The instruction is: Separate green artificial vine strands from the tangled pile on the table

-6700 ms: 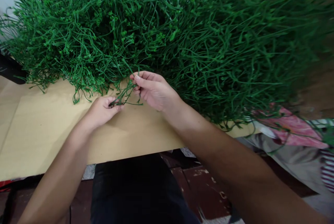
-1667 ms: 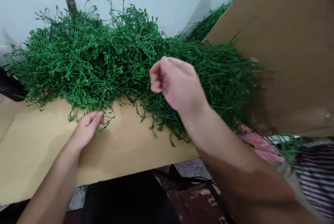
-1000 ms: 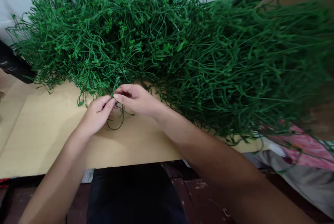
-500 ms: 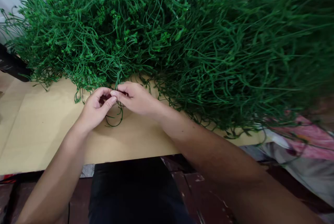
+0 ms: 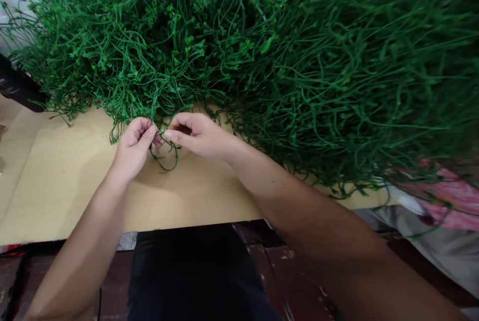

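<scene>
My left hand (image 5: 133, 144) pinches green stems (image 5: 173, 147) just in front of the green pile (image 5: 209, 57); my right hand (image 5: 200, 134), close beside it, perhaps grips them too.

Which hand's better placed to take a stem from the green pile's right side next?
Right hand, likely: it's nearer that side of the green pile. The left hand is farther off, pinching thin stems.

Your left forearm (image 5: 93, 226) slants up from the lower left, and there's your left hand (image 5: 135, 145) left of centre, pinching tight! In from the lower right reaches your right forearm (image 5: 318, 211), your right hand (image 5: 198, 134) curled just beside its partner.
</scene>
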A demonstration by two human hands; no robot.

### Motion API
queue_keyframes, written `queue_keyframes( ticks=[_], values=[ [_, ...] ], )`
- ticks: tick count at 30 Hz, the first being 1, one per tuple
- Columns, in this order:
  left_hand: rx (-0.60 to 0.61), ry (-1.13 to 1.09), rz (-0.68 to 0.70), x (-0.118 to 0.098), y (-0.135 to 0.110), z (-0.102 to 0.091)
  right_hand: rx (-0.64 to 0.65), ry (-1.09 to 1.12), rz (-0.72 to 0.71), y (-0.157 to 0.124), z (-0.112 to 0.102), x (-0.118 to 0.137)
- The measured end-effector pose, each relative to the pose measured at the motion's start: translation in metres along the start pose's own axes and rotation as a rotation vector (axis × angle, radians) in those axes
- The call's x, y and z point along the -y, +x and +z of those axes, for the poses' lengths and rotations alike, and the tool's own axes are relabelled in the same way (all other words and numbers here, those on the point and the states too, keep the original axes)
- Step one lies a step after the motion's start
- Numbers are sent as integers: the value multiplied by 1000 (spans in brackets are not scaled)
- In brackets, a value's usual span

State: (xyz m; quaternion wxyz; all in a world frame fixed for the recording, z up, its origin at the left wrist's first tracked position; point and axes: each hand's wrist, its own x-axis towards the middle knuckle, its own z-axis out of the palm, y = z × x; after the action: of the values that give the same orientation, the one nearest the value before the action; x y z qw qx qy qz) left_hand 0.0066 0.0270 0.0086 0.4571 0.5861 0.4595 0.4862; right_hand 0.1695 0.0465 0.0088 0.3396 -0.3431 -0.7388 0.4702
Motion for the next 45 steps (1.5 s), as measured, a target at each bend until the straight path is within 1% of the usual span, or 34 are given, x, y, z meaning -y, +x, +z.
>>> queue_keyframes(
  ticks=[2, 4, 8, 10, 12, 14, 15, 17, 21, 24, 28, 30, 31, 34, 35, 36, 37, 39, 41, 43, 44, 45],
  values=[
    [2, -17, -33, 0, 0, 2, -6, 1, -28, -1, 5, 0],
    [-27, -29, -71, 0, 1, 6, -18, 48, -52, -2, 10, 2],
    [-86, -87, -150, -3, 2, 12, -16, 267, -87, -2, 23, 3],
    [-80, -136, -199, -4, 2, 13, -16, 427, -57, 0, 28, 0],
    [-61, -183, -250, -3, 1, 12, -33, 583, 11, 1, 33, -5],
    [-46, -219, -290, -2, 0, 10, -56, 671, 52, 1, 37, -8],
    [-46, -232, -303, -1, 0, 10, -60, 680, 46, 1, 37, -9],
    [-55, -238, -327, -1, 0, 9, -39, 624, -8, -1, 38, -8],
    [-100, -207, -340, -1, 0, 14, -1, 341, -145, -7, 37, -2],
    [-107, -191, -324, -1, -2, 18, 22, 158, -195, -10, 35, -3],
    [-109, -185, -313, 5, -3, 21, 61, 13, -223, -15, 31, -4],
    [-127, -171, -313, 10, 1, 21, 95, -5, -244, -20, 33, 4],
    [-151, -154, -315, 13, 4, 21, 145, 5, -287, -22, 37, 12],
    [-239, -110, -298, 19, 13, 16, 336, 91, -500, -27, 50, 39],
    [-242, -111, -278, 20, 14, 13, 353, 139, -535, -26, 54, 46],
    [-226, -123, -256, 19, 14, 10, 316, 197, -523, -25, 55, 50],
    [-201, -144, -238, 18, 12, 7, 243, 267, -466, -22, 55, 51],
    [-112, -208, -245, 13, 5, 1, 72, 424, -281, -16, 47, 44],
    [13, -263, -286, 8, -3, -4, -61, 577, -102, -13, 33, 32],
    [143, -278, -302, 3, -8, -5, -135, 681, 7, -12, 21, 21],
    [180, -272, -292, 2, -9, -5, -153, 702, 38, -13, 17, 17],
    [192, -262, -270, 2, -10, -3, -153, 699, 57, -13, 15, 14]
  ],
)
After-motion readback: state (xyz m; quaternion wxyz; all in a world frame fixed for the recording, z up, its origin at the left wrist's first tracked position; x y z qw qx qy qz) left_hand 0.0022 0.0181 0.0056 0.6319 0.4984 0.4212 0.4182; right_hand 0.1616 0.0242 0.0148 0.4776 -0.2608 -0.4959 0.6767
